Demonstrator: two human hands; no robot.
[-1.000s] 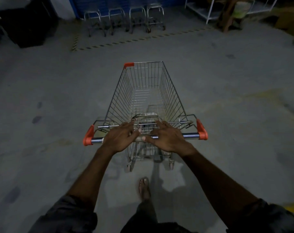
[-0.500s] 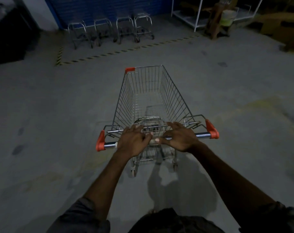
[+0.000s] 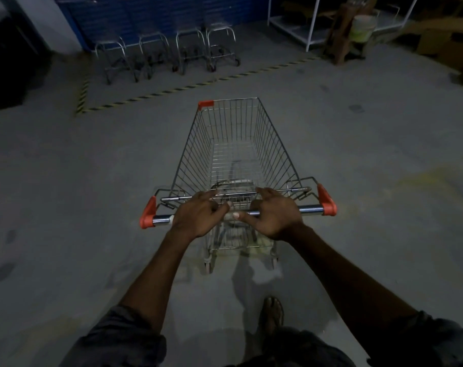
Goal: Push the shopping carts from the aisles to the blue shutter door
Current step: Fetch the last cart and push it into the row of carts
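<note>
1 wide-angle camera, worn on the person's head, gives the only view. It faces forward and tilts down toward the floor (image 3: 66,168). Closest, along the bottom edge, are the sleeves (image 3: 124,337). The left grip (image 3: 198,213) and right grip (image 3: 275,215) sit mid-frame on the shopping cart (image 3: 233,123) handle, at the end of outstretched arms. The blue shutter door (image 3: 151,14) lies farthest off, at the top edge.

The shopping cart (image 3: 225,144) has rolled nearer the parked carts (image 3: 156,49) — a sandalled foot (image 3: 272,312) now steps forward.
</note>
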